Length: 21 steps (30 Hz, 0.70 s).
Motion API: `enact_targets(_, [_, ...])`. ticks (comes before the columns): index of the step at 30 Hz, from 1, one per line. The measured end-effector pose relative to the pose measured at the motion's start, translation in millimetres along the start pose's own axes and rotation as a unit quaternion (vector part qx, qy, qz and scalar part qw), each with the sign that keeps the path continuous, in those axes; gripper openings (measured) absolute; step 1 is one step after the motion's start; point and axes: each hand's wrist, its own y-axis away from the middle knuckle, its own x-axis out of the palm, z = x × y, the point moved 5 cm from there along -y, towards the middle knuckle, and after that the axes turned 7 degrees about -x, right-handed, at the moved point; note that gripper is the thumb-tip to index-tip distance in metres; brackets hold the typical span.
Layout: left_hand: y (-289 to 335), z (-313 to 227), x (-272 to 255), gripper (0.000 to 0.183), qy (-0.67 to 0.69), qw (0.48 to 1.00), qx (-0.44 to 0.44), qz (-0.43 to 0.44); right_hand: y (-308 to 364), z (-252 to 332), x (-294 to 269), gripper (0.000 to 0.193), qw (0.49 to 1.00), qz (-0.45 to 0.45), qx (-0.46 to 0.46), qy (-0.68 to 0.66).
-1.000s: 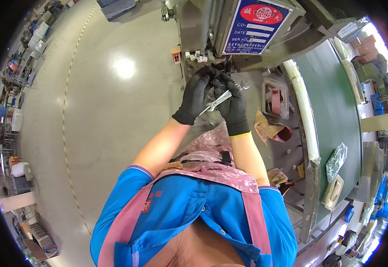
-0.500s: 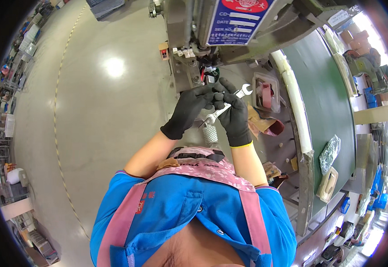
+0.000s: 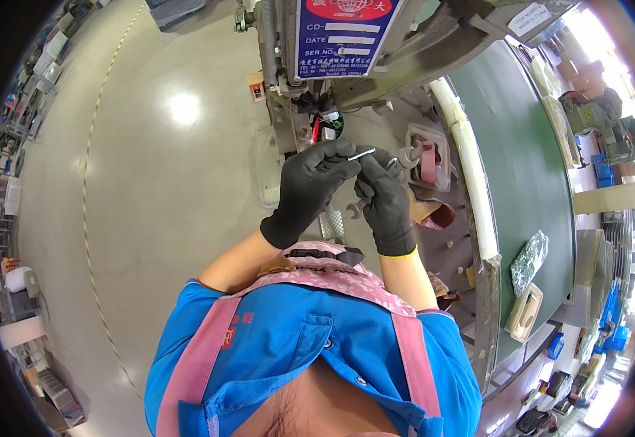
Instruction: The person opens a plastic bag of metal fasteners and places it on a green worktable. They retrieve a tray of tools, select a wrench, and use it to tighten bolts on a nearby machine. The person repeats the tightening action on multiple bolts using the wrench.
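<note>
Both my hands wear black gloves and meet in front of the machine. Between the fingertips of my left hand (image 3: 310,178) is a short, thin silver metal rod (image 3: 362,154); its exact kind does not show. My right hand (image 3: 385,193) is closed around an open-end wrench (image 3: 409,156), whose jaws stick out past the fingers, one end beside the thumb side and the other below the palm. The fingers of that hand hide the wrench's middle. The rod's right end lies against the right fingertips.
A machine with a blue label plate (image 3: 343,36) stands just ahead. To the right runs a green-topped table (image 3: 529,160) carrying a plastic-wrapped item (image 3: 529,262) and a beige tray (image 3: 517,320). Beside my right hand lies a clear bin (image 3: 445,138) holding a pink item (image 3: 428,164).
The wrench has turned in my right hand and is now mostly covered by the fingers. The silver rod has come into plain view between my hands. My view has shifted slightly.
</note>
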Motion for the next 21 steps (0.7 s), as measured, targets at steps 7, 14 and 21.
enact_targets(7, [5.1,-4.4,16.8,0.021,-0.100,0.992,0.078,-0.006,-0.3,10.9,-7.8,0.016,0.998,-0.004,0.020,-0.053])
enact_targets(14, [3.4,-7.3,21.6,0.022,-0.126,0.988,0.088,-0.023,-5.8,7.6,-16.1,0.015,0.992,0.029,0.049,-0.115])
enact_targets(21, [4.2,-12.9,29.1,0.022,-0.175,0.972,0.153,-0.023,-2.6,0.8,-25.6,0.016,0.984,0.020,0.082,-0.159])
